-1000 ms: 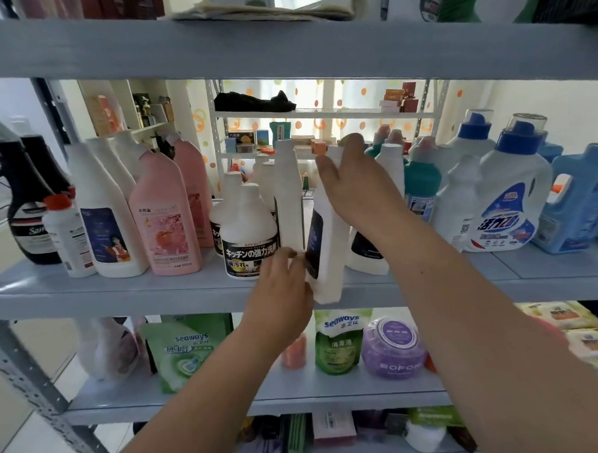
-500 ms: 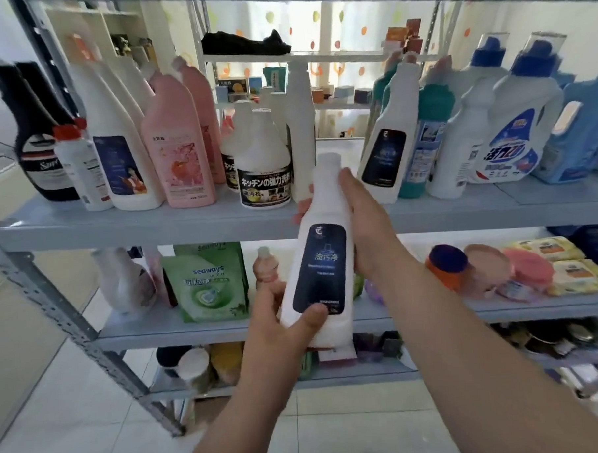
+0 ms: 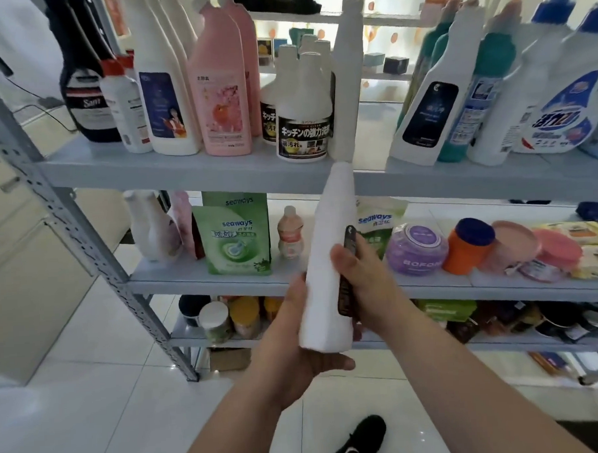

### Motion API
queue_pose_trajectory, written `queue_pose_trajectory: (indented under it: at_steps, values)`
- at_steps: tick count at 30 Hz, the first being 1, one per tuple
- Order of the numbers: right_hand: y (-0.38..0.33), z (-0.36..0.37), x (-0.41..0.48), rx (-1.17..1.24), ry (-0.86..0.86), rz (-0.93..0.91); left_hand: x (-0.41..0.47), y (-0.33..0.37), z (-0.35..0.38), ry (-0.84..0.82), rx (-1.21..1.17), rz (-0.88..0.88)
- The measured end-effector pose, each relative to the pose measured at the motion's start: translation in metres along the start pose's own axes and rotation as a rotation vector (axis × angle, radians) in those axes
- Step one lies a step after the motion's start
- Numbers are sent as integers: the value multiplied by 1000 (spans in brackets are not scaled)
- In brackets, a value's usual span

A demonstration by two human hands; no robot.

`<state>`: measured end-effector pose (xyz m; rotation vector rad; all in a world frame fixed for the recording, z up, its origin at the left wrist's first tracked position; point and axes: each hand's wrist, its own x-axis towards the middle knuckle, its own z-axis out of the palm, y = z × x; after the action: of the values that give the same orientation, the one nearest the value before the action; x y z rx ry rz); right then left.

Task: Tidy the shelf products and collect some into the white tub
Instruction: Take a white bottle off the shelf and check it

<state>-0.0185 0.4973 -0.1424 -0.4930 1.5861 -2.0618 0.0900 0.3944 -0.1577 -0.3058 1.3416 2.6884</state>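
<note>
I hold a tall white bottle (image 3: pixel 327 269) with a dark label in front of the grey shelf unit (image 3: pixel 185 169), off the shelf and turned so its narrow side faces me. My left hand (image 3: pixel 309 345) cups its base from below with the thumb across the bottom. My right hand (image 3: pixel 365 281) grips its right side over the label. A matching white bottle with a dark label (image 3: pixel 426 107) stands on the upper shelf. No white tub is in view.
The upper shelf holds white and pink bottles (image 3: pixel 222 103), Japanese-labelled cleaner bottles (image 3: pixel 303 123) and blue-capped detergent jugs (image 3: pixel 559 105). Below stand green Seaways pouches (image 3: pixel 235 242), a purple jar (image 3: pixel 416 248) and an orange jar (image 3: pixel 466 246). A black shoe (image 3: pixel 361 439) shows on the white tile floor.
Both hands took the white bottle off the upper shelf, lowered it toward me and rotated it so the label now faces right. The camera tilted downward.
</note>
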Motion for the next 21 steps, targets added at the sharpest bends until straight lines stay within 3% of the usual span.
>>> queue_pose_trajectory:
  at_steps: [2, 6, 11, 12, 14, 16, 19, 21]
  values:
    - [-1, 0, -10, -131, 55, -10, -1, -7, -4, 82, 106, 61]
    - [0, -8, -22, -319, 45, -62, 3, -17, -14, 331, 676, 389]
    - [-4, -21, -29, -173, -48, -60, 3, -23, -10, 302, 684, 511]
    - [-5, -23, -30, -116, -73, -34, 5, -25, -6, 311, 584, 451]
    - [-4, -24, -32, -41, -73, 69, 7, -24, 10, 342, 323, 169]
    - [-2, -25, -35, 74, -81, 152, 10, -21, 23, 246, 78, -111]
    - [-8, -26, -41, 263, 0, 207, 7, -13, 38, 68, -57, -256]
    - [-6, -32, -44, 407, 111, 281, 4, -11, 43, 21, -44, -246]
